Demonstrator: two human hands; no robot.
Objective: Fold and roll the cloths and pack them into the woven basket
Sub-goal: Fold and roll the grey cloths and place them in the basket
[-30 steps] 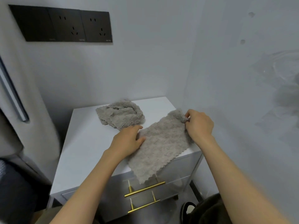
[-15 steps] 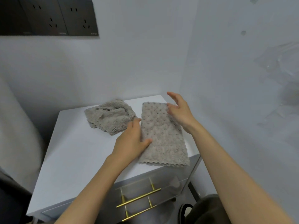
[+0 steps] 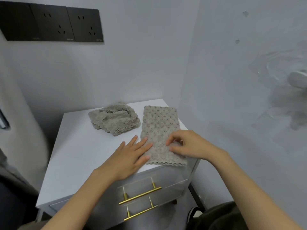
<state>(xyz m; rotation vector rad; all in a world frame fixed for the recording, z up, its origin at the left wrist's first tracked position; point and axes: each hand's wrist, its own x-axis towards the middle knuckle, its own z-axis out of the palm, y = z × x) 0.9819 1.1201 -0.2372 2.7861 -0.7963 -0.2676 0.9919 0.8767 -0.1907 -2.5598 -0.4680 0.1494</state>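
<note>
A grey-beige cloth [image 3: 160, 127], folded into a long strip, lies flat on the right part of the white cabinet top [image 3: 78, 156]. My left hand [image 3: 128, 156] rests flat, fingers spread, with its fingertips on the strip's left edge near the front. My right hand [image 3: 189, 146] sits on the strip's near right part, thumb and fingers pinching the fabric. A second cloth [image 3: 114, 121] of the same colour lies crumpled at the back of the top. No woven basket is in view.
The cabinet stands in a corner with walls close behind and to the right. Two drawers with gold bar handles [image 3: 140, 195] face me. Black wall sockets [image 3: 51, 24] hang at upper left. A shoe [image 3: 195, 214] shows on the floor.
The cloth went from spread diagonally to a folded strip lying straight. My right hand slid from the strip's far end to its near part and pinches it. My left hand flattened beside it.
</note>
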